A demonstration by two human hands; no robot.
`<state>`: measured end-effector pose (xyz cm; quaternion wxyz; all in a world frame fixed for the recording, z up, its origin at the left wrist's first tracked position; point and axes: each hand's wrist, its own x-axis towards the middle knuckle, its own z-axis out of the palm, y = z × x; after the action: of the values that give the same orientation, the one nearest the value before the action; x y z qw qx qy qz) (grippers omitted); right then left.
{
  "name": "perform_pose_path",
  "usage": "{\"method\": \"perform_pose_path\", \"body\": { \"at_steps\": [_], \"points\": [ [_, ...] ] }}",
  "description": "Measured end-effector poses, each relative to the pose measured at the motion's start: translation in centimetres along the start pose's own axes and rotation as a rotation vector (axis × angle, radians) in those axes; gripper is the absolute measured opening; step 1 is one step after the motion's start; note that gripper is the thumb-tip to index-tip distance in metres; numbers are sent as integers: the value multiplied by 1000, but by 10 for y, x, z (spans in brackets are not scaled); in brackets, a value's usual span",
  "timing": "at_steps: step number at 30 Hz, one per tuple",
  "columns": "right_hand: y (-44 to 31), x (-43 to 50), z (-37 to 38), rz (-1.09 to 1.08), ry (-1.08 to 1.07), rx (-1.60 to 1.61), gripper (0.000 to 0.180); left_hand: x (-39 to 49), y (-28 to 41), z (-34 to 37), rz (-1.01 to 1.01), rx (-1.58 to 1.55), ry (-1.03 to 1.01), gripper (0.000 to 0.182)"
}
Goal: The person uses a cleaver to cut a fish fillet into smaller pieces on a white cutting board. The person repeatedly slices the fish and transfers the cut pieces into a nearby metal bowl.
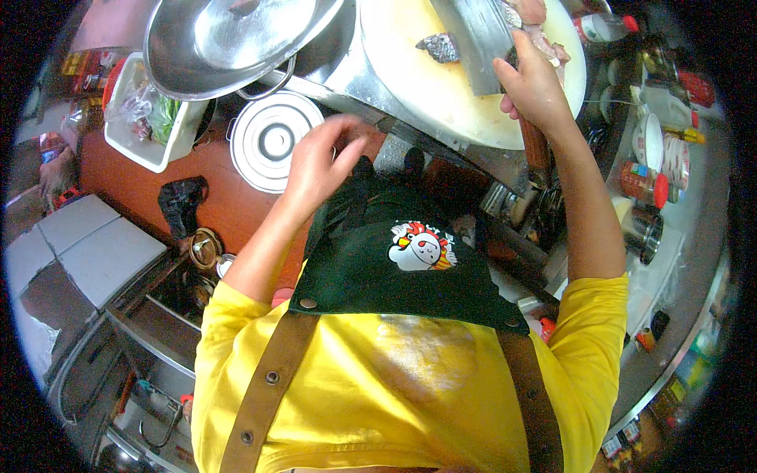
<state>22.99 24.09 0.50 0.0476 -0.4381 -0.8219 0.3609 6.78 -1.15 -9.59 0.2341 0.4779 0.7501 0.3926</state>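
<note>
My right hand (535, 91) is wrapped around the dark wooden handle (535, 148) of a broad cleaver (478, 50). The blade lies over a round yellowed cutting board (402, 41). A small piece of fish (440, 48) with dark scaly skin is on the board, left of the blade. Paler cut chunks (535, 29) sit beyond my right hand, partly hidden by it and the blade. My left hand (328, 156), slightly blurred, hangs in the air before the counter edge, thumb apart and holding nothing. A steel basin (207, 65) with a piece in it stands at upper left.
A round metal lid (260, 112) is low by my left hand. Left of it, a white tub (148, 156) holds greens and a plastic bag. Grey boxes (100, 236) are at far left. On the right-hand shelf are a red-capped jar (641, 182) and a steel pot (643, 233).
</note>
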Motion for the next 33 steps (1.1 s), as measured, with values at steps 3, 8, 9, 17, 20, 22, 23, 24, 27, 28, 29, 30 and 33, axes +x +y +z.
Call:
{"method": "perform_pose_path", "body": {
  "at_steps": [3, 8, 9, 17, 20, 22, 23, 24, 27, 28, 29, 30, 33],
  "points": [
    [-6, 0, 4, 8, -37, -56, 29, 66, 16, 27, 293, 26, 220, 33],
    [-18, 0, 0, 28, -78, -167, 33, 148, 33, 68, 382, 132, 256, 34],
    [-21, 0, -2, 57, -93, -202, 32, 151, 33, 73, 394, 127, 286, 33],
    [-18, 23, 21, -111, -27, -304, 30, 146, 31, 84, 288, 89, 331, 28],
    [2, 23, 22, -202, 61, -292, 25, 148, 37, 83, 238, 131, 331, 25],
    [14, 17, 16, -269, 87, -306, 24, 148, 41, 83, 236, 132, 270, 24],
    [18, 13, 11, -261, 69, -329, 24, 147, 42, 83, 210, 138, 224, 23],
    [18, 13, 9, -238, 71, -374, 25, 146, 44, 83, 224, 136, 219, 22],
    [4, 19, 5, -176, -10, -397, 24, 143, 45, 83, 241, 133, 233, 22],
    [-5, 25, 7, -129, -25, -416, 22, 142, 44, 82, 244, 124, 251, 22],
    [-12, 29, 8, -168, -19, -427, 21, 143, 44, 82, 273, 114, 274, 22],
    [-22, 35, 11, -168, 13, -470, 20, 142, 42, 80, 221, 109, 266, 22],
    [-29, 36, 13, -75, 36, -319, 28, 143, 40, 77, 217, 134, 251, 22]
  ]
}}
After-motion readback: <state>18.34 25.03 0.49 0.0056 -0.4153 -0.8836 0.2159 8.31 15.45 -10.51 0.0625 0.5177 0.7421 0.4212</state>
